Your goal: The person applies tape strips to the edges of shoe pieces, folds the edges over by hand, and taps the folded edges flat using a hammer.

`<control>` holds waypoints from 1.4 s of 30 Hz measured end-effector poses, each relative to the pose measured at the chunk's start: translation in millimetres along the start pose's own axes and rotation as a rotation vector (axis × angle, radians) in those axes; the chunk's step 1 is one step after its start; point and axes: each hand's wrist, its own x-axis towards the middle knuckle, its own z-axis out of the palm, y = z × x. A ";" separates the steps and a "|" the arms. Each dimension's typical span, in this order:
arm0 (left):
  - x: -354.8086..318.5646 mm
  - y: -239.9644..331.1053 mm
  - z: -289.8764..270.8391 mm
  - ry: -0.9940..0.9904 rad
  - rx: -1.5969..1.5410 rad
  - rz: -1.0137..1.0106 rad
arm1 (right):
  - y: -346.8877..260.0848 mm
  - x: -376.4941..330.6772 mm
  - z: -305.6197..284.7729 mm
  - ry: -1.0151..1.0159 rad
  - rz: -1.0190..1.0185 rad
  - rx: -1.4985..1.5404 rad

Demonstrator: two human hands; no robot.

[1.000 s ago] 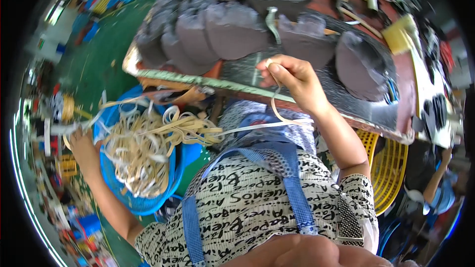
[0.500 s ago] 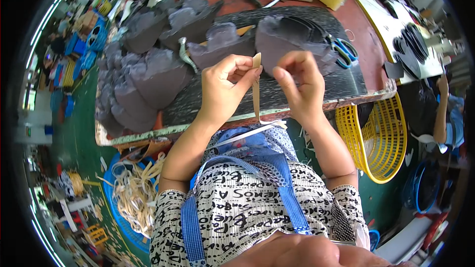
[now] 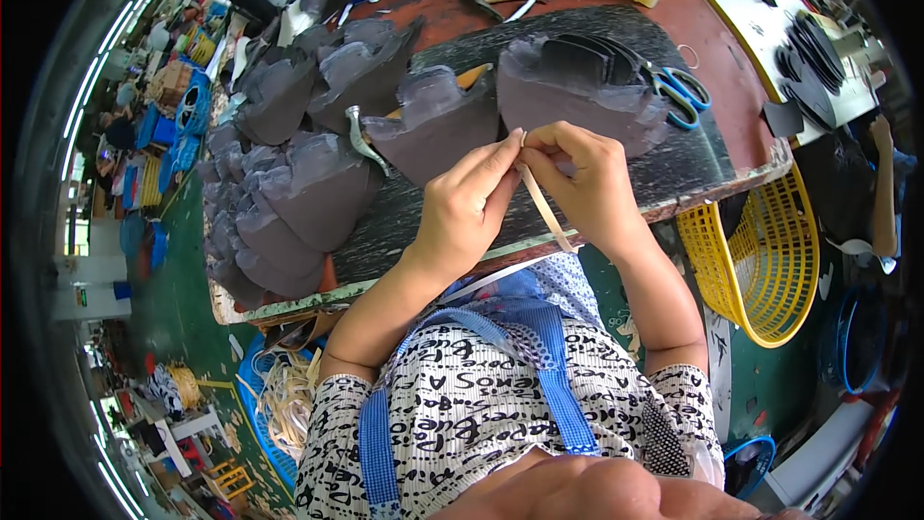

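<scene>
Just above the table's near edge, my left hand (image 3: pixel 459 212) and my right hand (image 3: pixel 595 191) meet with their fingertips together. Both pinch the upper end of a narrow beige strip (image 3: pixel 546 211), which slants down past the table edge toward my lap. My fingers cover its tip. Beyond my hands lie dark grey cut pieces (image 3: pixel 433 125) with rough, shiny upper edges. More of these dark pieces (image 3: pixel 313 183) overlap in a stack on the left. A larger dark piece (image 3: pixel 577 101) sits behind my right hand, beside blue-handled scissors (image 3: pixel 685 98).
A curved silver metal tool (image 3: pixel 364 143) lies among the pieces on the black board (image 3: pixel 674 149). At right below the table stands a yellow basket (image 3: pixel 756 274); a blue basket (image 3: pixel 252 395) of pale strips is lower left. Another person's arm (image 3: pixel 883 188) shows far right.
My right hand has come in to the left and now grips the strip beside my left hand. The strip, upright before, now slants down to the right. The whole view has shifted slightly.
</scene>
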 end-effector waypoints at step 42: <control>18.9 -186.8 -42.2 -0.013 0.475 -0.097 | 10.5 17.4 18.6 -0.449 0.254 0.494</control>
